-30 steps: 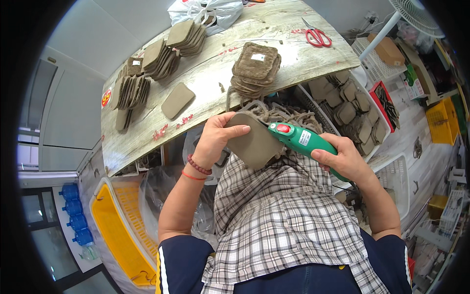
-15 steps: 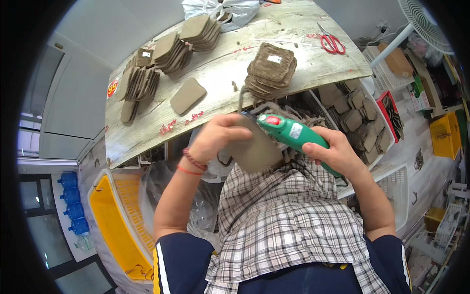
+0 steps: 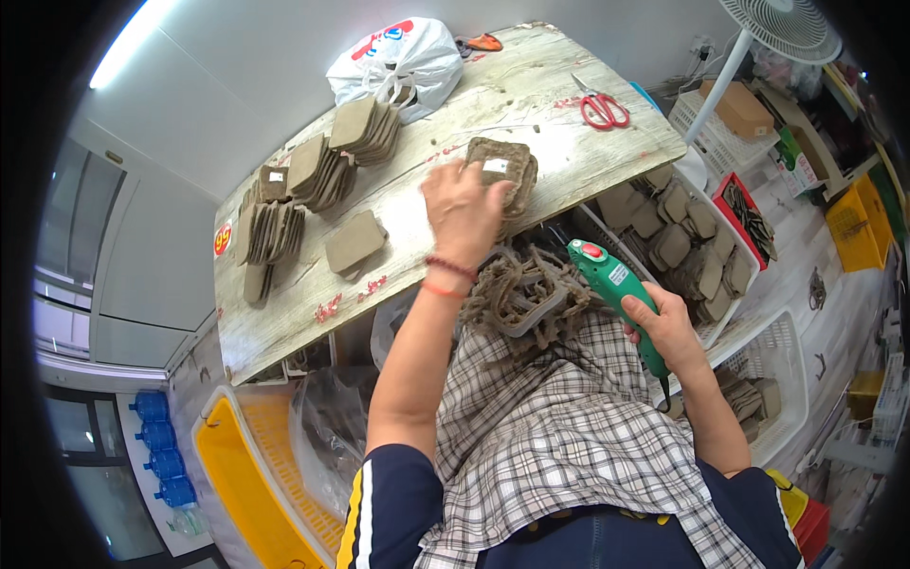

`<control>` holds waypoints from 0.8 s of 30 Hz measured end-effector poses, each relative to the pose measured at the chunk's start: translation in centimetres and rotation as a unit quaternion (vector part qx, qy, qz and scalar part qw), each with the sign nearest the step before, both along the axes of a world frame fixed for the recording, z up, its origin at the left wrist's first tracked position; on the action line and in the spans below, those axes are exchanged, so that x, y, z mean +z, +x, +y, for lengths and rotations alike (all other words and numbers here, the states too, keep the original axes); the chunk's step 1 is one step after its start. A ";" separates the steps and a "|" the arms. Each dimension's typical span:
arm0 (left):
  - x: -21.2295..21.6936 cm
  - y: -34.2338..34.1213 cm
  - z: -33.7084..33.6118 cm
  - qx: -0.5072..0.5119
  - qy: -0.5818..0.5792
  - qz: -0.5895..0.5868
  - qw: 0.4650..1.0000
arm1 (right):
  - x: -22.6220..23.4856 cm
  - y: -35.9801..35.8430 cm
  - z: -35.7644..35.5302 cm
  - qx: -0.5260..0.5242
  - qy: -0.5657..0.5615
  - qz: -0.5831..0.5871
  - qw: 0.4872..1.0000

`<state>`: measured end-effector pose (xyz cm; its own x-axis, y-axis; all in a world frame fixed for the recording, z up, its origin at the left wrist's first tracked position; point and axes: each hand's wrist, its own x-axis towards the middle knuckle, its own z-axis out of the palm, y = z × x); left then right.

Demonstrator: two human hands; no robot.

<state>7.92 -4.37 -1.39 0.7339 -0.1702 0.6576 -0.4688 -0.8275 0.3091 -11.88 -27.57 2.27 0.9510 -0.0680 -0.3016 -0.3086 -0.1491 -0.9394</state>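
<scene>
My left hand (image 3: pixel 463 211) reaches over the table's near edge, fingers apart, beside a stack of fuzzy brown rounded-square pads (image 3: pixel 502 150) with a white label on top. Whether the fingertips touch the stack I cannot tell. In my right hand (image 3: pixel 666 327) is a green corded electric trimmer (image 3: pixel 614 281) with a red switch, its head pointing up and away from me. Fuzzy brown offcut strips (image 3: pixel 517 294) lie heaped above my lap between the hands. Left of my left hand, a smooth beige pad (image 3: pixel 356 241) lies flat on the table, apparently over another.
Several stacks of beige pads (image 3: pixel 318 171) stand at the table's left, near a white plastic bag (image 3: pixel 398 66). Red-handled scissors (image 3: pixel 604 111) lie far right. Crates of pads (image 3: pixel 673 223) stand to the right below the table; a yellow crate (image 3: pixel 251 474) is at lower left.
My left hand has let go of the beige pad and moved up to the fuzzy stack. The pad on the table now seems doubled. The trimmer has swung upright, and the view has shifted.
</scene>
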 end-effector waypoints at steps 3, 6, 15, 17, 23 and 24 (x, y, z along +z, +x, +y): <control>0.0 1.2 -2.3 0.011 0.120 0.213 0.970 | 0.4 -0.7 -0.3 -0.011 -0.003 -0.009 1.000; -1.4 2.6 -2.6 0.070 0.103 0.215 0.969 | 0.7 -1.0 -0.5 -0.018 0.004 -0.021 1.000; 2.3 -0.1 2.2 -0.185 -0.728 0.175 0.636 | 2.0 0.2 1.8 -0.048 0.006 -0.094 0.994; 3.4 -2.8 1.7 -0.215 -0.788 0.189 0.545 | 2.0 0.5 2.5 -0.041 -0.004 -0.109 0.993; 2.9 -5.7 -1.4 -0.250 -0.890 0.196 0.328 | 2.5 0.3 4.3 -0.030 -0.033 -0.116 0.992; 2.5 -5.8 -1.8 -0.252 -0.895 0.186 0.318 | 2.4 0.3 4.5 -0.030 -0.029 -0.118 0.992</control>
